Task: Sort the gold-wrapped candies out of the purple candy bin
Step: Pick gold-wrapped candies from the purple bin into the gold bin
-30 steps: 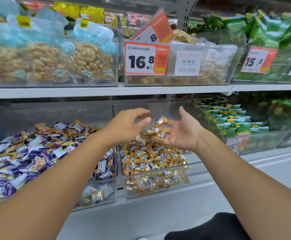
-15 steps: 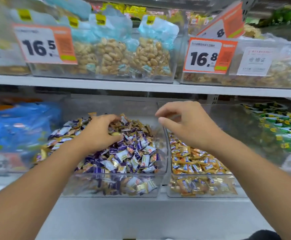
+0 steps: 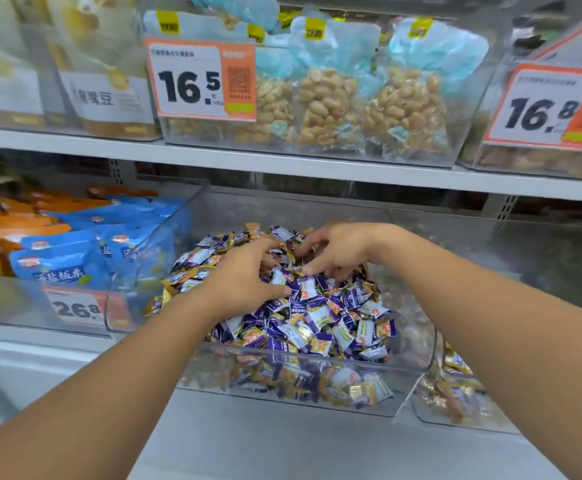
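The place is a shop with white shelves [image 3: 282, 164] and clear plastic boxes. In the top middle of the frame are bags of peanuts [image 3: 338, 102] behind a price sign [image 3: 199, 81]. On the left are blue snack bags [image 3: 74, 251].

In the middle sits the purple candy bin [image 3: 317, 396], piled high so shoppers can reach in. Gold-wrapped candies [image 3: 178, 282] show mostly along the left side of the pile and low behind the front wall. Another bin of gold candies [image 3: 452, 393] sits just beside it at the lower right, likely where they belong.

The left hand [image 3: 244, 275] is curled down into the pile. The right hand [image 3: 334, 251] has bent fingers digging in beside it. Whether either one pinches a candy cannot be seen.

Half a second ago the right hand was up over the gold bin. Now it is in the purple pile too, and the camera has swung left.
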Available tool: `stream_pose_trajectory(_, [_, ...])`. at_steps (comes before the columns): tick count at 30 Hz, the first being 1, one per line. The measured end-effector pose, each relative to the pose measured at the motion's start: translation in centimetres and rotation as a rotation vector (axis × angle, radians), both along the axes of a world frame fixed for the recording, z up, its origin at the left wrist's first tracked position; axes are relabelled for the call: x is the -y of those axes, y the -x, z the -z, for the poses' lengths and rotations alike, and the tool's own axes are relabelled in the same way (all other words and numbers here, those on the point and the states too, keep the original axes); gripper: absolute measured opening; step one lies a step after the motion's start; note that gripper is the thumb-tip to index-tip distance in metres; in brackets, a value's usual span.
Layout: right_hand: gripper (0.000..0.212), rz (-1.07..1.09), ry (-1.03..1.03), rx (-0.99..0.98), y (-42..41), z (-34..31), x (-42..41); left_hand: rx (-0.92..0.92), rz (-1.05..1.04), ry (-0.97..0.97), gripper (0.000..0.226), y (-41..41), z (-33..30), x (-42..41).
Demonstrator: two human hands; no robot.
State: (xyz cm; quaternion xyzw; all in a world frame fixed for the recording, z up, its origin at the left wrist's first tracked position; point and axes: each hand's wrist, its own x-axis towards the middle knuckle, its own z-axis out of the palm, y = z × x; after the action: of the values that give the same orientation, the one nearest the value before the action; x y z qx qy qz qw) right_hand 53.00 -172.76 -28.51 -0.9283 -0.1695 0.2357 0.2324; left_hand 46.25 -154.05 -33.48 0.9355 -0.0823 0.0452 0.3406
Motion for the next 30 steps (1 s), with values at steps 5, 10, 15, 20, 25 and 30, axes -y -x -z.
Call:
stream_pose_trajectory(5, [0.027, -0.123, 0.118, 0.059, 0.4, 0.5, -0.1, -0.043, 0.015, -0.186, 0.053, 0.0, -0.8, -1.4])
stream_pose_trajectory(10, [0.023, -0.063, -0.059, 0.103, 0.5, -0.2, 1.9, 0.030, 0.009, -0.078, 0.039, 0.2, -0.5, -1.4])
stream_pose_trajectory(15, [0.032, 0.132, -0.524, 0.057, 0.7, -1.0, 1.1, 0.161, -0.095, 0.436, 0.034, 0.5, -1.7, -0.2])
stream_pose_trajectory(20, [0.025, 0.087, -0.726, -0.158, 1.5, -1.9, -1.4, 0.156, -0.133, 0.620, 0.007, 0.1, -1.8, 0.3])
stream_pose_trajectory(25, [0.016, 0.179, -0.600, -0.057, 0.2, -2.2, -1.1, 0.127, -0.160, 0.680, 0.008, -0.1, -1.9, 0.6])
stream_pose_trajectory(30, [0.036, 0.169, 0.303, 0.279, -1.2, -1.6, -0.4, 0.047, -0.207, 0.797, 0.011, -0.1, -1.3, 0.2])
